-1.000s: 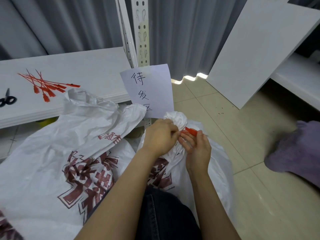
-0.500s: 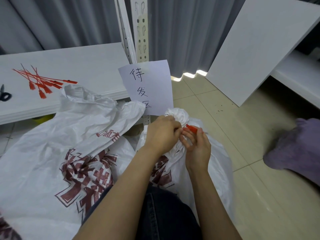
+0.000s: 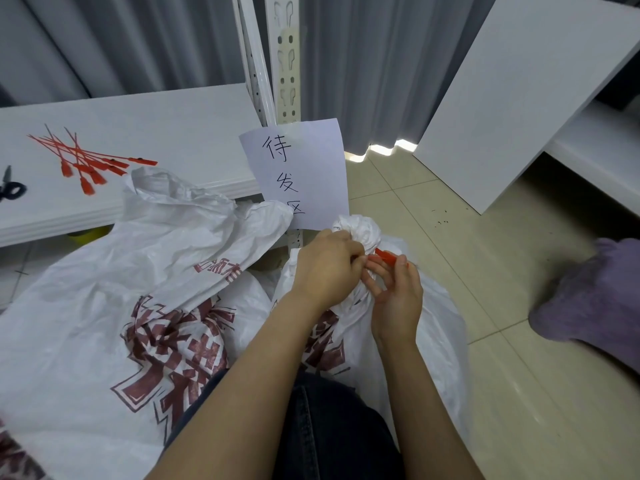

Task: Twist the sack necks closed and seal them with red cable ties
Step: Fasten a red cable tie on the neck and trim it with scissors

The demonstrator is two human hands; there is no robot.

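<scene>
— What do the hands hold?
— The left hand (image 3: 325,265) grips the twisted neck of the white plastic sack (image 3: 358,230); the right hand (image 3: 398,296) pinches a red plastic cable tie (image 3: 388,255) against it.
— And around?
— Spare red ties (image 3: 90,164) lie on the white shelf board (image 3: 173,133); the sack sits on beige floor tiles (image 3: 485,393), grey curtain (image 3: 374,64) behind.

White sacks (image 3: 86,306) printed with dark red characters are seen, red cable ties (image 3: 86,161) at ten o'clock on a white shelf (image 3: 173,119), black handwriting on a white sheet (image 3: 311,157) at twelve, grey pleated curtains (image 3: 363,64), and a purple cloth (image 3: 595,299) at three.
</scene>
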